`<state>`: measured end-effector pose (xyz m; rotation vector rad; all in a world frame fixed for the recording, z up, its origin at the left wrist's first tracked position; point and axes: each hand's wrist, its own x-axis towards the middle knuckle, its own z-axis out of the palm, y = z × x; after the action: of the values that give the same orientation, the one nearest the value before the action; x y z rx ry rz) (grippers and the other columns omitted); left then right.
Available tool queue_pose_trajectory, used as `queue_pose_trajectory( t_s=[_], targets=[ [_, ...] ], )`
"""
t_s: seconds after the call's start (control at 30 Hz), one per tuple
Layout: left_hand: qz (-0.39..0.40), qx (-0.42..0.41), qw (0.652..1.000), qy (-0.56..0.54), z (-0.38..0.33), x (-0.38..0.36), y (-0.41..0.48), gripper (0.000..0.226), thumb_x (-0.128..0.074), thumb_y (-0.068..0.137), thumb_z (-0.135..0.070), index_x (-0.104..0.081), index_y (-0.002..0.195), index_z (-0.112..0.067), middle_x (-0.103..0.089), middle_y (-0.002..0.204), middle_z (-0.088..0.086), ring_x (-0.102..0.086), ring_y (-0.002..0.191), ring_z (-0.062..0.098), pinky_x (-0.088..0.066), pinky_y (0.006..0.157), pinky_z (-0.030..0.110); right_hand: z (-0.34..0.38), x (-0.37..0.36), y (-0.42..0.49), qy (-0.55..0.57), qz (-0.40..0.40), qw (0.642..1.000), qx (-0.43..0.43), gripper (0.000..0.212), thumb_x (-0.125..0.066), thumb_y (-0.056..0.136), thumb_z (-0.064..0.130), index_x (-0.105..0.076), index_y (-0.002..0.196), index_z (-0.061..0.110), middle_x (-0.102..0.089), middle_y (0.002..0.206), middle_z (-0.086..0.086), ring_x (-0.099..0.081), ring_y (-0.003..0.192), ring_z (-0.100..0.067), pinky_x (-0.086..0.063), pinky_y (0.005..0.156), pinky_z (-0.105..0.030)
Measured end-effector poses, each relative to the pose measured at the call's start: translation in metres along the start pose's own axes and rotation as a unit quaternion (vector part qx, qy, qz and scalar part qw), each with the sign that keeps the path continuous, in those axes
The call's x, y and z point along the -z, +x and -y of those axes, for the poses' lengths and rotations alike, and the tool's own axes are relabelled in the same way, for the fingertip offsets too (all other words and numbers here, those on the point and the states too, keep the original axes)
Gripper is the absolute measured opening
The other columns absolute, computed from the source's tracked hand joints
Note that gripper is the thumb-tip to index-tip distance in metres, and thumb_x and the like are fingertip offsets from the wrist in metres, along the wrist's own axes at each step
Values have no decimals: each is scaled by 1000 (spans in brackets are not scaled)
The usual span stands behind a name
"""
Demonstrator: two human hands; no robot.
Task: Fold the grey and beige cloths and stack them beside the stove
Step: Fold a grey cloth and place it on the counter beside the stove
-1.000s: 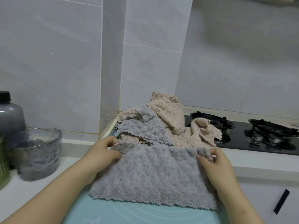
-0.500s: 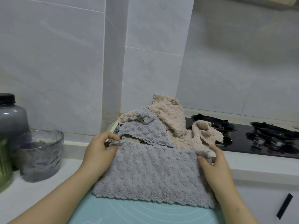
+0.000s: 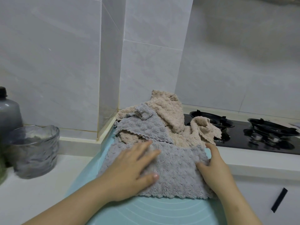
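Observation:
A grey cloth lies spread on a pale teal mat on the counter. My left hand presses flat on its left half, fingers straight. At the cloth's right edge rests my right hand, with its thumb on the fabric and its fingers along the side. Behind it sits a crumpled pile: a second grey cloth draped over beige cloths, one beige piece spilling onto the black stove.
A ribbed glass bowl and a dark-capped grey bottle stand at the left on the white counter. A tiled wall corner juts out behind the pile. Two burners lie at the right. A cabinet handle shows below the counter edge.
Both hands let go of the cloth's far corners. The left hand now lies flat on the cloth; the right rests at its right edge. The cloth lies flatter on the mat.

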<state>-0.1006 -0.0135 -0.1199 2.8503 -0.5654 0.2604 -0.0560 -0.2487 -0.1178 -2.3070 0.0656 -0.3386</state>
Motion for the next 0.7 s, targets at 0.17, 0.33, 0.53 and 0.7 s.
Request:
queue_pose_trajectory(
  t_s=[0.17, 0.33, 0.53, 0.7],
  targets=[
    [135, 10, 989, 63, -3, -8, 3, 79, -1, 68, -80, 6, 141, -53, 22, 151, -21, 27, 139, 9, 19, 112, 40, 5, 4, -4, 69, 9, 997, -26, 55, -57, 86, 9, -36, 133, 30, -57, 64, -4, -48, 50, -19, -37, 50, -27],
    [152, 12, 987, 52, -1, -9, 5, 61, -18, 89, -68, 2, 143, -50, 19, 154, -15, 24, 141, 11, 16, 115, 44, 13, 13, -7, 180, 36, 980, -78, 44, -52, 87, 5, -45, 125, 25, -55, 57, -8, -41, 38, -13, -32, 40, -22],
    [-39, 24, 991, -122, 14, 1, 1, 56, -39, 89, -59, -22, 141, -47, -20, 151, -16, -18, 139, 8, -18, 115, 34, 43, 30, -11, 306, 66, 947, -76, 42, -55, 87, 2, -50, 122, 24, -66, 83, -13, -63, 59, -26, -52, 49, -31],
    [-135, 222, 738, -623, 24, 25, 9, 24, -48, 93, -38, -55, 109, -21, -61, 91, 6, -59, 68, 18, -48, 58, 29, 105, 21, -19, 356, 151, 922, 11, 41, -60, 87, 7, -52, 121, 29, -63, 96, -7, -68, 61, -13, -55, 51, -27]
  ],
)
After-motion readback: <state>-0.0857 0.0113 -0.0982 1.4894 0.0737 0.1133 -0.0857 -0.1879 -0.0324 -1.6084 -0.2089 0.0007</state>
